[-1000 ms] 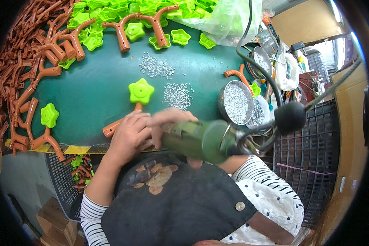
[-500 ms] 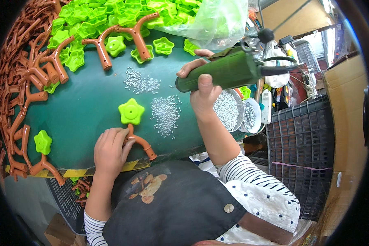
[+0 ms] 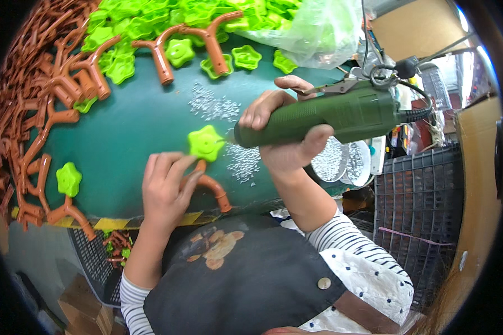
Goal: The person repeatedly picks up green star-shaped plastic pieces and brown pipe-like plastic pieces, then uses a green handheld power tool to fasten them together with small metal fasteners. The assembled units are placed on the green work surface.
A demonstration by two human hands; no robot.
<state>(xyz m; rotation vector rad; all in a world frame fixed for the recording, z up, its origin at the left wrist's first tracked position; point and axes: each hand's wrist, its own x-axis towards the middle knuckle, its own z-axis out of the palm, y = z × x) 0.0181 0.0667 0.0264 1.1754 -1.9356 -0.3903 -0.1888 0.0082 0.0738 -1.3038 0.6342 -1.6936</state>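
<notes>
My left hand (image 3: 166, 184) pinches a brown Y-shaped plastic branch (image 3: 215, 190) near the table's front edge. A lime-green star-shaped plastic piece (image 3: 205, 143) sits at the branch's upper end. Wrapped in my right hand (image 3: 285, 159) is a green electric screwdriver (image 3: 341, 114), lying almost level with its nose pointing left. The thin bit reaches the star's right side; whether it touches, or carries a screw, is too small to tell. Loose small silver screws (image 3: 245, 164) lie in a patch under the nose, and a second screw patch (image 3: 212, 104) lies farther back.
Brown branches (image 3: 33, 111) are heaped along the left, green stars (image 3: 145, 22) at the back beside a clear plastic bag (image 3: 330, 33). A branch with a star (image 3: 69, 178) rests at front left. Screw bowls (image 3: 328, 162) and a grey crate (image 3: 416, 206) stand right.
The screwdriver has come down and left toward the green star, turning more level. My left hand still holds the branch. The whole view has shifted slightly.
</notes>
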